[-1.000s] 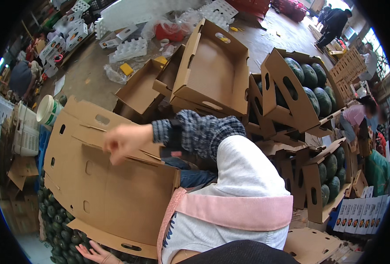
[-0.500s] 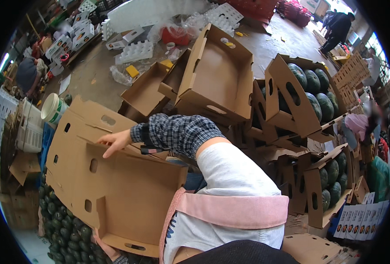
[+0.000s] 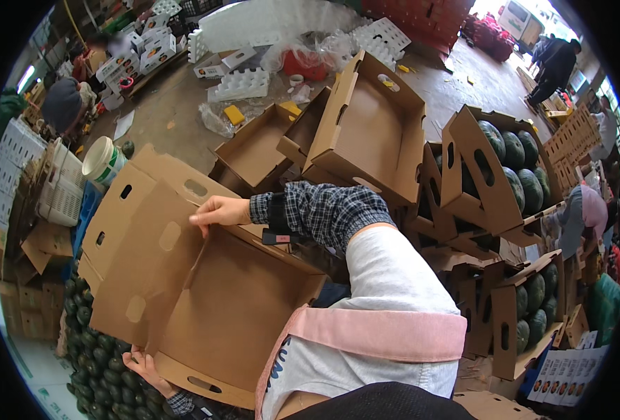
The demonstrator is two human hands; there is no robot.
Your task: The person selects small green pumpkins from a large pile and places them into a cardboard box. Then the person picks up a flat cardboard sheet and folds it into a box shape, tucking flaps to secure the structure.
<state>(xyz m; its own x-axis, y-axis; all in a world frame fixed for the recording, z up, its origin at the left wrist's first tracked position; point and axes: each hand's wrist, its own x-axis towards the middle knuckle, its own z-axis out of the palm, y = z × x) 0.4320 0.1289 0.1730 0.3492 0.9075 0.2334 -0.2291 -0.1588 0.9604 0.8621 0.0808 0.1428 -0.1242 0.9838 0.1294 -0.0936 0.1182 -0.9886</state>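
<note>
In front of me, a partly folded brown cardboard box (image 3: 226, 308) sits with its tray toward me. Its left end panel (image 3: 138, 269), with oval hand holes, is raised at a fold. My right hand (image 3: 219, 211) is closed on the far corner of that panel, thumb and fingers pinching the board. At the near end of the same panel, my left hand (image 3: 149, 371) has its fingers around the lower corner, partly hidden by the cardboard. More flat cardboard (image 3: 107, 210) lies under and beyond the panel.
Round dark green squashes (image 3: 100, 364) are heaped at the lower left. Formed boxes (image 3: 373, 126) are stacked ahead; boxes of squashes (image 3: 516, 164) stand at right. A white bucket (image 3: 103, 161) is at far left. Other people work around the edges.
The left end panel has swung up from lying flat. My right hand has gone from spread fingers to pinching its corner. My left hand has come further into view at the near corner.
</note>
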